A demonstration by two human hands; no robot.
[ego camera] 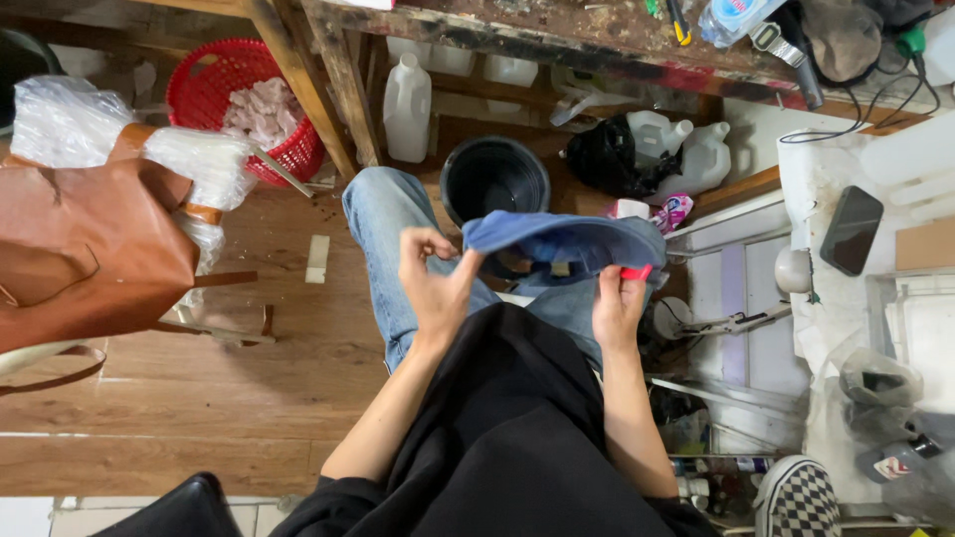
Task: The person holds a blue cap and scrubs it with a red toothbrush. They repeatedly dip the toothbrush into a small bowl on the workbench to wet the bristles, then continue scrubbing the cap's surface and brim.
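The blue denim piece [567, 242] spans both hands above the lap. It appears soft, light and limp; grip at the edges. Left hand [436, 283] pinches its left corner; right hand [617, 306] clamps a small red tool [637, 272] against its right edge. Black bucket [494, 179] sits beyond.

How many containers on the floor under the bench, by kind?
White plastic jugs: 3
Black bucket: 1
Red basket: 1
Total: 5
Behind them, more white shapes are too hidden to count.

Cloth [567, 242] between hands, above lap
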